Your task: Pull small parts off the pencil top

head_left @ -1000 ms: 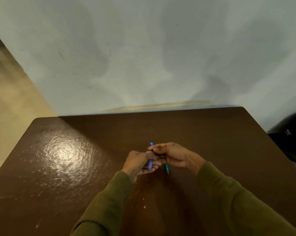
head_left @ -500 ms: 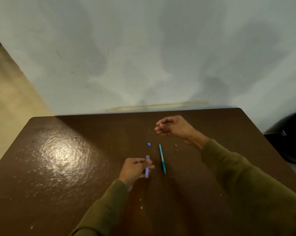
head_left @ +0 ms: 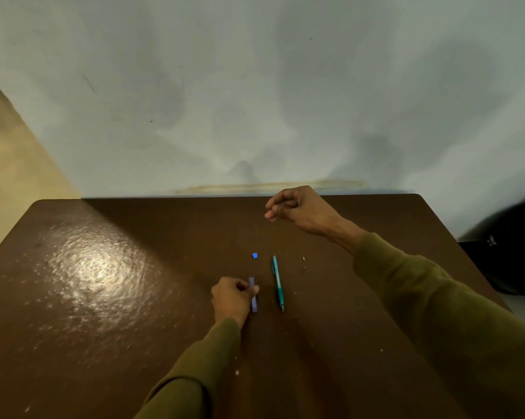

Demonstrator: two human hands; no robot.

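My left hand (head_left: pixel 231 299) rests on the brown table (head_left: pixel 110 313) and pinches a thin violet-blue stick-shaped case (head_left: pixel 254 304) that points away from me. Just right of the case, a teal mechanical pencil (head_left: pixel 277 282) lies flat with its tip toward me. A small blue cap (head_left: pixel 254 255) sits loose on the table beyond the case. My right hand (head_left: pixel 300 210) hovers near the table's far edge, well beyond the pencil. Its fingertips are curled together, and I see nothing between them.
A tiny pale bit (head_left: pixel 303 259) lies right of the pencil, and a few crumbs dot the near tabletop. A grey wall rises behind the table. A black bag (head_left: pixel 515 252) sits on the floor off the right edge.
The hands were together over the pencil and case a second ago. My right hand has since lifted away toward the far edge, leaving the pencil on the table. The left hand still holds the case.
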